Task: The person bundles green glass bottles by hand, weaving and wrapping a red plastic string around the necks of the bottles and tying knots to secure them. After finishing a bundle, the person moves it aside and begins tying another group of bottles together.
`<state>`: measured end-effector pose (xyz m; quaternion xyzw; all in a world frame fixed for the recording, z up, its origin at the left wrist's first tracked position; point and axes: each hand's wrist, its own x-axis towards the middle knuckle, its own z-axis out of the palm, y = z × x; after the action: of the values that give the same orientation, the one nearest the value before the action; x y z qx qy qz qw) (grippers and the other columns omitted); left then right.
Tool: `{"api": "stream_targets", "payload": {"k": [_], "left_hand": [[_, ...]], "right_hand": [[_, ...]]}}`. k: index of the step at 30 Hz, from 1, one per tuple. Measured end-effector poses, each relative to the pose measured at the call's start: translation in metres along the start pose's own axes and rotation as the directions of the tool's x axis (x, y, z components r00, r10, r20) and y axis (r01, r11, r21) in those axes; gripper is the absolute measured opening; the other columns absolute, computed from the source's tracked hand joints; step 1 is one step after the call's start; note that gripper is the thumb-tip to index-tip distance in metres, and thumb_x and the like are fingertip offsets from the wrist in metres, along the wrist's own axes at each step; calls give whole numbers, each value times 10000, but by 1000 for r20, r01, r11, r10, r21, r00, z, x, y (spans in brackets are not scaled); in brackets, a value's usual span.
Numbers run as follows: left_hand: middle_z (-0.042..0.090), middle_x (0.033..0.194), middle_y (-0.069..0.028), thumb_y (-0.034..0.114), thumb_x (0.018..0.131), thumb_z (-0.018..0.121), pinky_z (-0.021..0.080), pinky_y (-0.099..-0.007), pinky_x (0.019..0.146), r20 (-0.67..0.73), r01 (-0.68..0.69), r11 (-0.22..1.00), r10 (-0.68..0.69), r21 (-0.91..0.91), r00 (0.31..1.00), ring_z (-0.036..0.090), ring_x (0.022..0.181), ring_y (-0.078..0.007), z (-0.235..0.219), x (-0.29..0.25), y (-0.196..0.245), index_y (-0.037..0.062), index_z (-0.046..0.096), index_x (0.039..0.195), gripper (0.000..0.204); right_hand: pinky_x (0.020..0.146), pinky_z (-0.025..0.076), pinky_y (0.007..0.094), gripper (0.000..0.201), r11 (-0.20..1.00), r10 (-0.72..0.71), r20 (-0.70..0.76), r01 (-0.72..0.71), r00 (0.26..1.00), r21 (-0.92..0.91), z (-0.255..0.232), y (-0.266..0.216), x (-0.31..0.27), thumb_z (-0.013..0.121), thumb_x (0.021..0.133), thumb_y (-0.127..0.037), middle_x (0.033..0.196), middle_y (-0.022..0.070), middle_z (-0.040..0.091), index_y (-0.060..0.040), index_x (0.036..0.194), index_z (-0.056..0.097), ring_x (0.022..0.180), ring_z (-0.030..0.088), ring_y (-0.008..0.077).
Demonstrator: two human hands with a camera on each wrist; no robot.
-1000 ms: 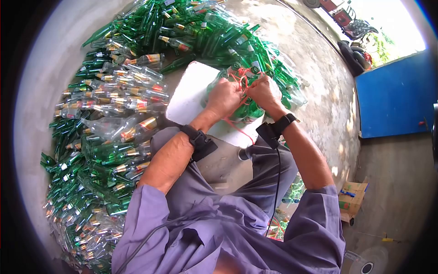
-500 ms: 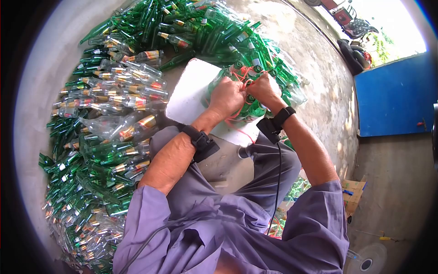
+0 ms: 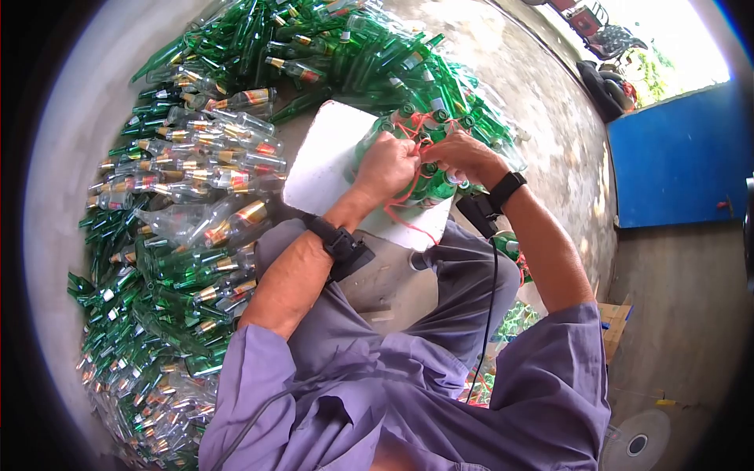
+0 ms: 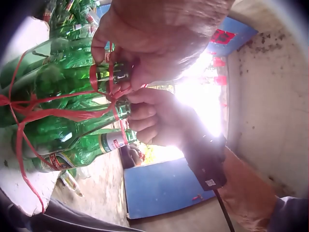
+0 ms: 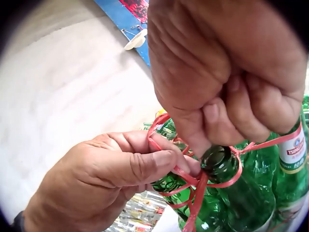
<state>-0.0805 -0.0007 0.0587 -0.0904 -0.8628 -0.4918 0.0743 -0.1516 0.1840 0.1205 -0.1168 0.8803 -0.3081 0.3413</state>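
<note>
Crossing point of the red twine (image 5: 198,199) is what matters here; it sits right beside a dark bottle mouth (image 5: 218,157), between the two hands – neither is clearly nearer, the fingertips of both meet there; left hand (image 3: 385,166) comes in from the left, right hand (image 3: 471,157) from the right, so the twine is approached from opposite sides.

Left hand: thumb and forefinger pinching the twine, a loop (image 5: 153,131) riding over the forefinger; right hand: fingers folded in, one digit pointing down next to the mouth – can't tell if it pinches a strand, contact is hidden.

Bottle bundle (image 3: 441,188) is straight ahead of the person, directly under both hands, on the white board (image 3: 320,155); bottles upright, long axes roughly vertical, necks up toward the fingers; they look sideways in the left wrist view, but that's camera roll, I'd say. Strands wrap the necks and run across the bottle sides; a loose tail (image 3: 415,228) leaves the near side and lies on the board toward the person's right knee, well apart from the fingers.

My read: direction counts more than reach – any pull at the crossing should go sideways, across the bottle axes; an upward pull could slip a strand off a neck; the adjacent mouth leaves little finger room, especially for the right hand.
</note>
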Motion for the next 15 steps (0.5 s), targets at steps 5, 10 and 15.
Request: {"api": "stream_targets", "payload": {"k": [5,10,15], "left_hand": [[695,871,-174,185,845,657,498,-470,905,19,-31,1000,31,-3,999,606,984,-369,-3,0,-2,40,725,899,169],[683,901,-182,180,852,649,485,-458,924,30,0,999,1,-52,1000,589,1024,-360,-1,-1,-2,27,717,907,177],[707,903,-146,177,834,721,488,-406,922,63,70,996,-66,-58,996,604,1003,-299,-4,-1,-1,37,750,930,173]], "right_hand": [[379,232,209,237,759,152,316,-316,936,569,-7,-8,-8,646,957,-186,614,-93,458,-118,737,591,465,381,13],[371,203,209,210,580,80,391,-362,917,730,-4,-5,-17,626,976,-141,620,-94,443,-112,775,574,460,346,5],[369,202,204,196,515,24,387,-343,922,786,3,2,-21,613,983,-130,635,-86,451,-107,792,571,457,338,4]]}}
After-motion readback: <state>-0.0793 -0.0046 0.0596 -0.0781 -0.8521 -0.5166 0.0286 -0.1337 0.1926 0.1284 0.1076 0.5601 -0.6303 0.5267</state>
